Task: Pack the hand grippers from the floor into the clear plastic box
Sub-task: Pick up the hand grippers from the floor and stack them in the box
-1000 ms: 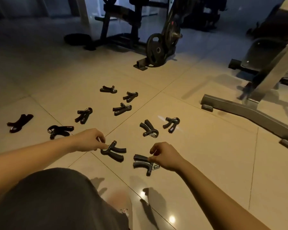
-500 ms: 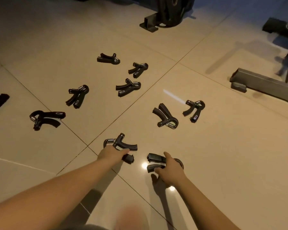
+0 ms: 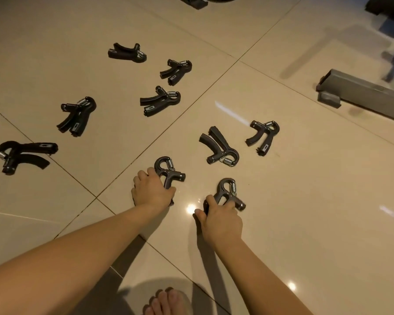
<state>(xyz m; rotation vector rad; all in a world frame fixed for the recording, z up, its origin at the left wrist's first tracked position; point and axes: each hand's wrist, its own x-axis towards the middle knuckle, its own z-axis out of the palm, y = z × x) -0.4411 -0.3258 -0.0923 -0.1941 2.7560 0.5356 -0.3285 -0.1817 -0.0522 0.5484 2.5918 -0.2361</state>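
So both hands are down on the tile floor right now, each wrapped around its own hand gripper. The left hand in the middle of the frame has its fingers clamped on the handles of one gripper, with the looped spring end poking out toward the top. Just to the right and a bit lower, the right hand has its fingers closed on a second gripper, same deal, spring end sticking up and away from the wrist. Both of those look like they're touching or barely off the floor, can't really tell which.

Seven more grippers are lying loose on the tiles: two right of center, three up top in the middle, and two over on the left. Some grey gym equipment base sits at the upper right, and a bare foot shows at the bottom edge. The clear box isn't anywhere in view
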